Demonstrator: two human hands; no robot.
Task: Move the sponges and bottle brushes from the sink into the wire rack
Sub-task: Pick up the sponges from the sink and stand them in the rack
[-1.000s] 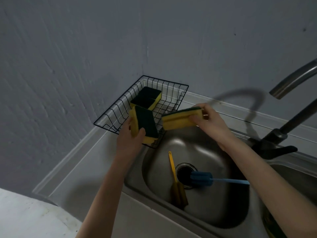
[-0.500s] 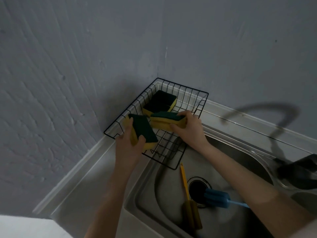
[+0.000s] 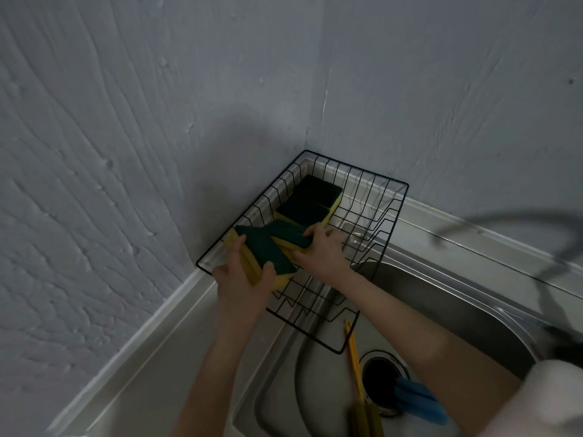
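1. Head view is looking down into a corner where a black wire rack is sitting on the steel counter, its near end overhanging the sink.
2. Left hand is gripping a yellow sponge with a dark green scouring face, fingers and thumb curled round its edges, and is holding it tilted over the rack's near left side.
3. Right hand is holding a second sponge of the same colours, fingers curled over its far end, thumb along the near side; this sponge is lying low inside the rack, and whether it is touching the wires cannot be told.
4. Both held sponges are overlapping, the left one crossing on top of the right one.
5. Two more sponges are lying green side up in the rack's far left part, side by side and touching, just beyond the held pair.
6. Inside the sink, a yellow-handled bottle brush is lying beside the drain, its handle tip pointing up toward the rack's near corner and its head blurred at the bottom edge.
7. A blue bottle brush is lying with its foam head partly over the drain's right edge.
8. Grey textured walls are meeting behind the rack.
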